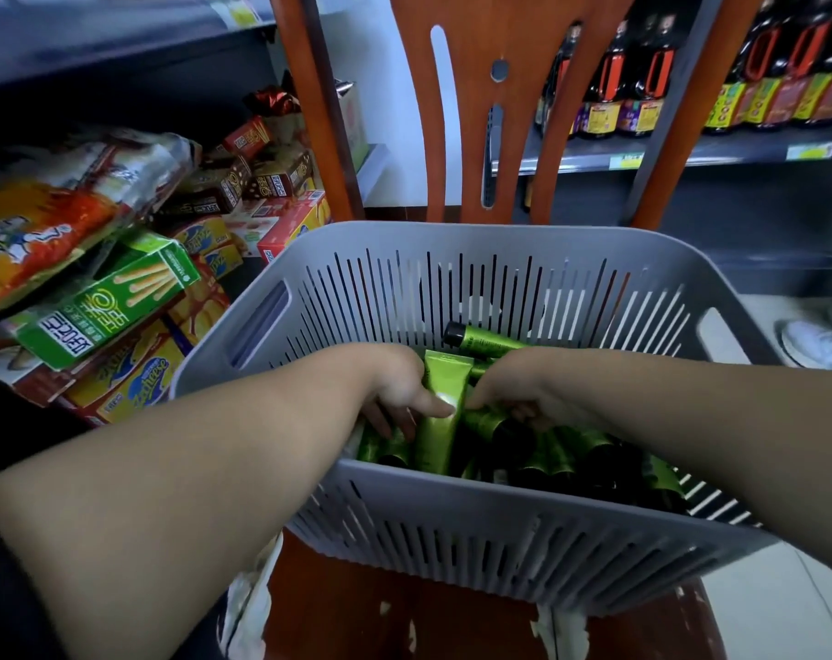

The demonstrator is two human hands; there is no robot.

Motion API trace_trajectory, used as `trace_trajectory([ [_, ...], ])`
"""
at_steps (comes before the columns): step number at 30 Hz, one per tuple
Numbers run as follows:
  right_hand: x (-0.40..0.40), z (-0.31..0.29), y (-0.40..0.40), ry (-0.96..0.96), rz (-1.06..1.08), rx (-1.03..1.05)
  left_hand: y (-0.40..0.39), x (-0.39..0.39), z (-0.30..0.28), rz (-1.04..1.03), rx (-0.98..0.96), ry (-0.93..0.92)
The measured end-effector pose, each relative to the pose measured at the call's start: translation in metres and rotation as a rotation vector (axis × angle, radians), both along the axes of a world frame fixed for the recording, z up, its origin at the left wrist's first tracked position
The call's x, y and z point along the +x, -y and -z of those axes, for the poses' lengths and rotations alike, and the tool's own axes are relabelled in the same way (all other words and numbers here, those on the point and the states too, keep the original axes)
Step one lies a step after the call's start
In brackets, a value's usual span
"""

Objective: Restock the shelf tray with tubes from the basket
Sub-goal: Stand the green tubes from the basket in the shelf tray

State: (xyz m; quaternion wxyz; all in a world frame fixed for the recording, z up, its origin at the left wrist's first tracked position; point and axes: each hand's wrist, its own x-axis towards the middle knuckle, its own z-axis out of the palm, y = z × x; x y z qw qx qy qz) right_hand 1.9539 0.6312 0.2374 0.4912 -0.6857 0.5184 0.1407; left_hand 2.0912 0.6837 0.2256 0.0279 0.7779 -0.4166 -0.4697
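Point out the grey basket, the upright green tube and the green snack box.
grey basket [499, 240], head view, far rim.
upright green tube [445, 407], head view, mid body.
green snack box [114, 302], head view, front face.

Both bare forearms reach down into a grey slotted basket [476, 288] that sits on the seat of a reddish-brown wooden chair [495, 111]. The left hand [399, 397] grips an upright green tube [440, 412], thumb across its front. The right hand [523, 397] curls round another green tube [483, 419] just beside it. More green tubes with black caps lie heaped in the basket. To the left, snack boxes [114, 297] and packets are piled on a shelf. Dark bottles [642, 78] stand on a shelf behind the chair.
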Motion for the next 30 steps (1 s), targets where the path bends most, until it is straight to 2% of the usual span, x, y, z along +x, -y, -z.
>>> trace_trajectory([
  [3,0.0,-0.002,0.004,0.023,0.033,0.033,-0.003,0.0,-0.009,-0.015,-0.135,-0.02],
  [7,0.0,-0.004,0.002,0.166,0.141,0.026,-0.013,-0.002,-0.022,-0.049,-0.24,-0.051],
  [14,-0.003,-0.039,-0.007,0.602,0.321,-0.053,-0.044,0.006,-0.059,-0.2,-0.519,0.008],
  [18,0.004,-0.069,-0.021,0.801,0.198,-0.069,-0.079,0.021,-0.104,-0.321,-0.752,0.113],
  [25,0.031,-0.156,-0.089,1.107,-0.106,-0.158,-0.169,0.039,-0.202,-0.437,-0.954,0.305],
  [30,0.053,-0.223,-0.156,1.254,-0.15,-0.143,-0.243,0.032,-0.263,-0.585,-1.117,0.429],
])
